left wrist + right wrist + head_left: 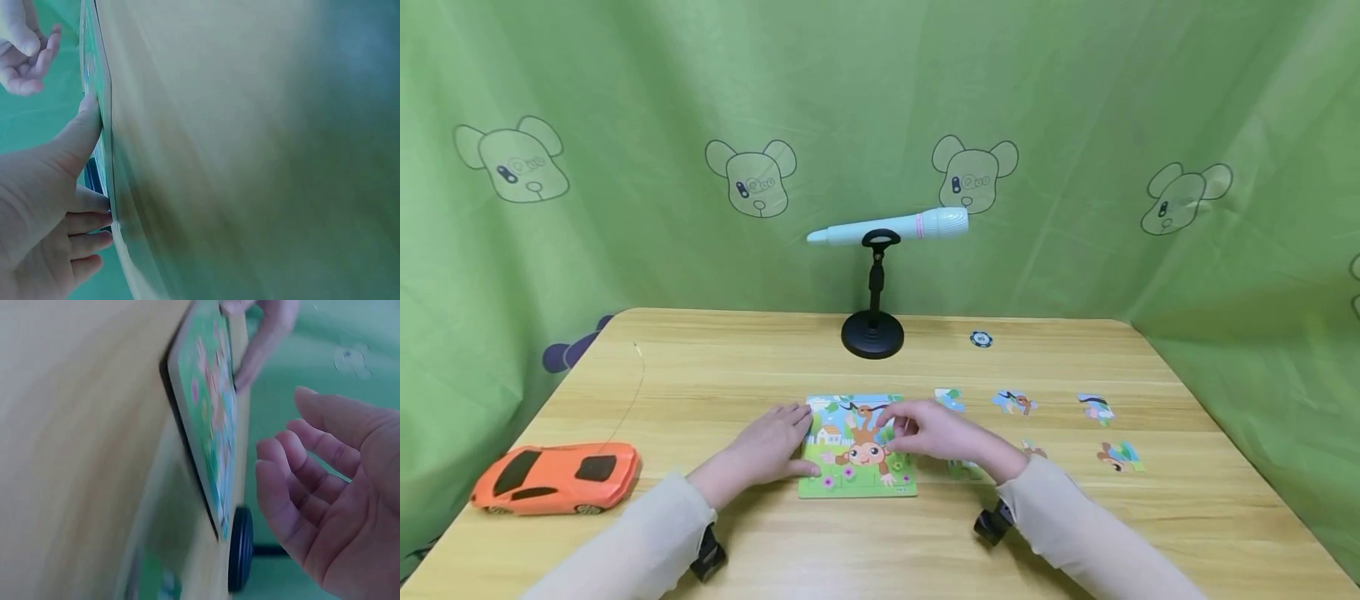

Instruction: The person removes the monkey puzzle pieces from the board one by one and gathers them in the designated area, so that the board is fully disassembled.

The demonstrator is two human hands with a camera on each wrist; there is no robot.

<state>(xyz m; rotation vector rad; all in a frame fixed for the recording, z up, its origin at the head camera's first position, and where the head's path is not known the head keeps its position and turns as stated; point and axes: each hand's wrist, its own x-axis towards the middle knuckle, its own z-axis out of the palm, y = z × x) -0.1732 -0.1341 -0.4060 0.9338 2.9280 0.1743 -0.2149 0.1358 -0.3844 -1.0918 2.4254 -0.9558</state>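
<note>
A monkey jigsaw puzzle (867, 475) in a flat green-edged board lies at the middle of the table. My left hand (767, 446) touches its left edge, thumb at the near corner and fingers extended along the side; the left wrist view shows the thumb (87, 119) against the edge. Above the puzzle's right side hovers my right hand (928, 429), fingers loosely bent. In the right wrist view that hand (337, 487) stands apart from the board (206, 419), and nothing shows between its fingers. Whether pieces are absent beneath the right hand is hidden.
Several loose jigsaw pieces lie right of the board, among them a branch piece (1015, 402) and a monkey-face piece (1120, 456). Behind stand a blue toy microphone (887, 228) on a black stand (872, 335) and a poker chip (981, 339). An orange toy car (557, 479) sits left.
</note>
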